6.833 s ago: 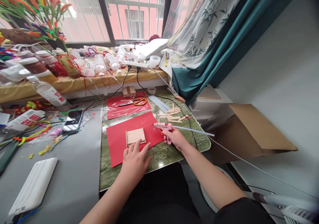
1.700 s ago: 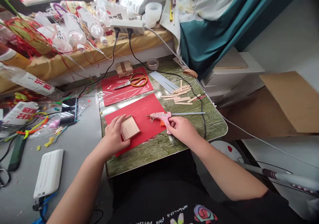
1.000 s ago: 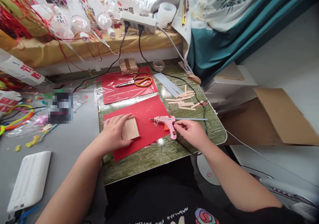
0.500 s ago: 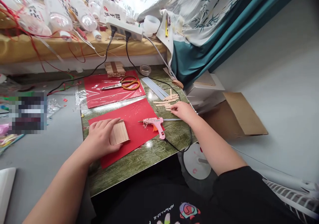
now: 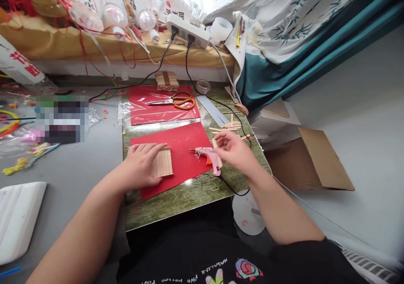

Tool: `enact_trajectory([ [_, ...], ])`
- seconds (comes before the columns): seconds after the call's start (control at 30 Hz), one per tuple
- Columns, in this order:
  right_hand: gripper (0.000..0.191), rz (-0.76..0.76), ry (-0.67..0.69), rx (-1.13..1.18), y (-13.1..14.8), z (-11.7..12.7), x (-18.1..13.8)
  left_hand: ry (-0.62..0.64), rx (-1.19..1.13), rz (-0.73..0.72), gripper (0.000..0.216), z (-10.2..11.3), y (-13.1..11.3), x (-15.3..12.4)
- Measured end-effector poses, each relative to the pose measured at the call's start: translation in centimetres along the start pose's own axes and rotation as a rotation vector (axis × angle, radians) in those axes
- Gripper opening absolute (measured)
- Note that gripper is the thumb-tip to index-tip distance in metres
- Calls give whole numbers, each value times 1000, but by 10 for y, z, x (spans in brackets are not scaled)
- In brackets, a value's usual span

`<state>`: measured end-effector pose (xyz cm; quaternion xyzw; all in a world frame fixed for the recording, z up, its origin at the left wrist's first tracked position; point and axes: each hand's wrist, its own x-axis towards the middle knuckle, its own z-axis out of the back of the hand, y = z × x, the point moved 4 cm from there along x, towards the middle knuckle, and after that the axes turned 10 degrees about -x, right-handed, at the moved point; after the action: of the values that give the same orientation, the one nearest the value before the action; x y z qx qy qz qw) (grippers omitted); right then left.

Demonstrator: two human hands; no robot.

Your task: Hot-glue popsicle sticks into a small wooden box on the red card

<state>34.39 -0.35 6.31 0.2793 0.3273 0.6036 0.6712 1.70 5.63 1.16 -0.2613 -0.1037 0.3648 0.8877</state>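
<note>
Head view: two red sheets (image 5: 183,157), one glue gun (image 5: 208,155), one scissors (image 5: 173,102).

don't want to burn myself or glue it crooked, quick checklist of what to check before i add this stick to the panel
1. Stick in hand: the right hand pinches a wooden stick in its fingers. Ok.
2. Panel held down: the left hand lies flat on the left part of the stick panel. Ok.
3. Panel on the red sheet, not on the bare table: ok.
4. Glue gun put down, nozzle pointing left toward the panel: ok, but near the right hand.
5. Fresh glue on the panel: cannot tell.
6. Stick lined up with the panel: not ok, it hangs above the gun.
</note>
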Motion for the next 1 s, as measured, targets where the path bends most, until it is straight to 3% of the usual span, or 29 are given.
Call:
enact_trajectory([
  [0.03, 39, 20, 46, 117, 12, -22, -10, 23, -6, 10, 103, 1, 4, -3],
  [0.1, 26, 75, 115, 213, 31, -64, -23, 54, -19, 34, 108, 3, 13, -8],
  [0.2, 11, 149, 103, 108, 41, -110, -26, 72, -41, 61, 110, 8, 20, -13],
  [0.3, 20, 161, 112, -33, 38, -133, -17, 107, -73, 65, 108, 9, 20, -13],
  [0.43, 31, 191, 153, -19, 36, -145, -6, 94, -90, 41, 104, 10, 17, -11],
  [0.73, 18, 116, 79, 226, 30, -157, -2, 60, -117, 18, 98, 7, 16, -11],
  [0.83, 10, 53, 27, 224, 28, -153, 1, 48, -115, 14, 100, 7, 13, -10],
  [1.0, 12, 28, 4, 115, 31, -149, 12, 22, -118, 9, 99, 6, 5, -6],
])
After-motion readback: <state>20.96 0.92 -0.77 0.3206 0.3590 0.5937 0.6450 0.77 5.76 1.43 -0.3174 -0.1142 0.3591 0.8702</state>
